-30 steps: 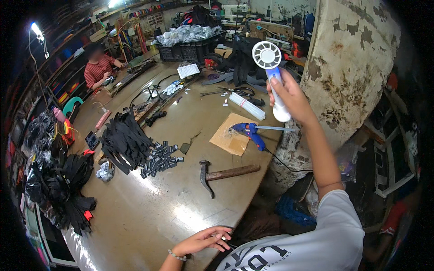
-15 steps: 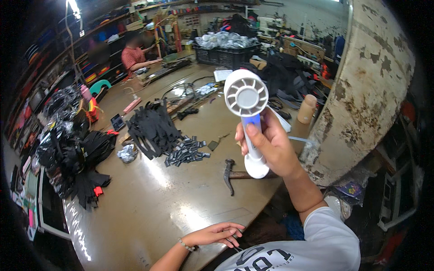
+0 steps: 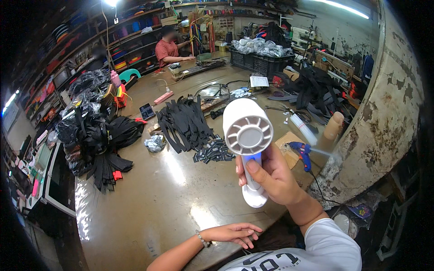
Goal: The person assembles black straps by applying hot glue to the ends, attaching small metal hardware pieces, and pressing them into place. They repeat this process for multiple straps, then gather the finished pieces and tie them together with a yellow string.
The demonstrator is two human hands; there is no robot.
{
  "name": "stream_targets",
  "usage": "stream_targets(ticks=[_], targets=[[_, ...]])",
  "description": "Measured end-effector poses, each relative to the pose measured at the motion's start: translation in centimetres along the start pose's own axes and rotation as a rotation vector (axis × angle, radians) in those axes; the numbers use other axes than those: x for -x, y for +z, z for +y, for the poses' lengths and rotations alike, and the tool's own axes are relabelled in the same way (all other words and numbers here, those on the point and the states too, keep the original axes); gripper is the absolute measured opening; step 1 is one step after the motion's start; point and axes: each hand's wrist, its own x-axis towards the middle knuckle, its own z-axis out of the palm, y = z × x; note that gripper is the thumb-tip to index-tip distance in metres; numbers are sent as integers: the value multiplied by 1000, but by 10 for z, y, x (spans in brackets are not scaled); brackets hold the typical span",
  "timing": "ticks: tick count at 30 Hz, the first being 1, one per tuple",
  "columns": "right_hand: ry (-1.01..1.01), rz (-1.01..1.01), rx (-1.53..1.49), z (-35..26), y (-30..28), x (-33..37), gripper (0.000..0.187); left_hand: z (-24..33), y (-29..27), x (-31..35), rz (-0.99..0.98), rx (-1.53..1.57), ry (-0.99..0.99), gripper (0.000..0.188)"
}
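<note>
My right hand point(image 3: 275, 180) is wrapped round the handle of a white handheld fan point(image 3: 250, 135), held up above the table with its round slotted grille facing me. The thumb presses on the handle, near a spot that glows blue. My left hand point(image 3: 234, 234), a beaded bracelet at its wrist, rests low by the table's near edge. Its fingers are loosely stretched and apart, holding nothing. Beyond the fan lie a pile of small dark buckle-like pieces point(image 3: 214, 150) and a bundle of black strap strips point(image 3: 184, 123).
A blue glue gun point(image 3: 302, 153) with a cord lies right of the fan, beside glue sticks point(image 3: 303, 129) and a tan cylinder point(image 3: 333, 125). Black straps and plastic bags point(image 3: 97, 131) heap up at left. A peeling pillar point(image 3: 384, 113) borders the right. Across the table sits a person point(image 3: 168, 49).
The view has shifted, so the table contents sit farther right and the fan lower in the picture. The glue gun now shows; the hammer no longer does. Both hands keep their poses.
</note>
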Motion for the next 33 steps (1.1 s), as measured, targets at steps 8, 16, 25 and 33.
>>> stream_targets(ticks=[8, 16, 25, 33], targets=[[-34, 25, 63, -7, -13, 15, 49, 0, 0, -1, 23, 26, -27, 47], [-233, 486, 704, -51, -92, 29, 43, 0, 0, 0, 64, 80, -47, 44], [-130, 835, 926, -46, -283, 44, 37, 6, 3, 3, 57, 77, -43, 43], [54, 1028, 898, 51, -357, 91, 36, 5, 4, 3, 59, 97, -30, 43]])
